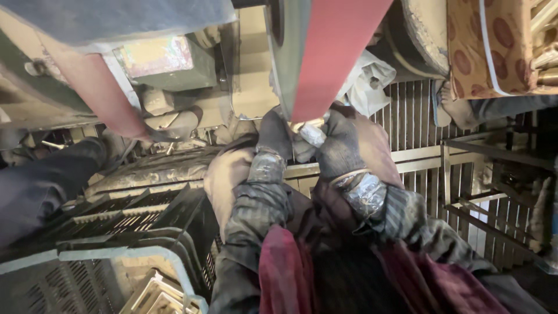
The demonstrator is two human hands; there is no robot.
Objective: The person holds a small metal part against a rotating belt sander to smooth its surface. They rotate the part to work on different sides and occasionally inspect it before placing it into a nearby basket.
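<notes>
A small shiny metal piece [312, 132] sits just above the centre of the frame, pressed against the lower end of a red sanding belt [337, 52] that runs up to the top edge. The right hand [340, 150], in a dark glove, has its fingers clamped around the piece from the right. The left hand [273, 136], also gloved, closes its fingers on it from the left. Both wrists are wrapped in silvery tape. A black slatted crate [133, 224] lies at lower left, a metal grate [412, 110] at right.
</notes>
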